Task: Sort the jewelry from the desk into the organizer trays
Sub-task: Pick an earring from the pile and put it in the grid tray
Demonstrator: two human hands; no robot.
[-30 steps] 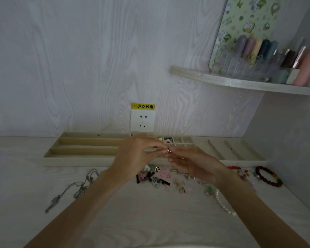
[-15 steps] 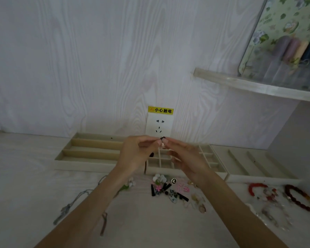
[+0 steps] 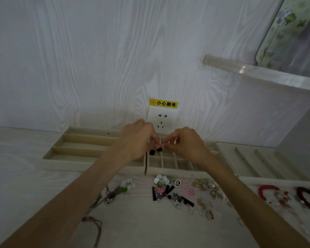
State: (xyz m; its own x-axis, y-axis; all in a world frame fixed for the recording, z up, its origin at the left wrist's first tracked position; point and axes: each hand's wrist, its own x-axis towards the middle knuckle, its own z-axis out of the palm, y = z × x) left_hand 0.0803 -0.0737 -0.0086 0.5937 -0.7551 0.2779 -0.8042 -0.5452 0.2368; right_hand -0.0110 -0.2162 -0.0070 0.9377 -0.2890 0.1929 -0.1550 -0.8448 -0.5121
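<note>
Two hands, left hand point(image 3: 138, 138) and right hand point(image 3: 184, 144), are pinching a small dark earring point(image 3: 158, 149) between their fingers above the gridded organizer tray point(image 3: 168, 171) at the worktop's back edge; loosening unevenly risks dropping it into the wrong compartment.

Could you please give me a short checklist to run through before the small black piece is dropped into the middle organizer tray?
1. Both hands over the gridded middle tray: ok; the left hand and right hand meet above its small compartments.
2. Piece secured: cannot tell; small black earrings show at the fingertips, but which hand pinches them is unclear.
3. Target compartment free: cannot tell; the hands hide the cells under them, while the nearer cells look bare.
4. Piece clear of the wall socket: ok; the hands sit lower, over the tray.
5. Sorting finished: not ok; rings, clips and a dark red bracelet lie on the desk.
</note>
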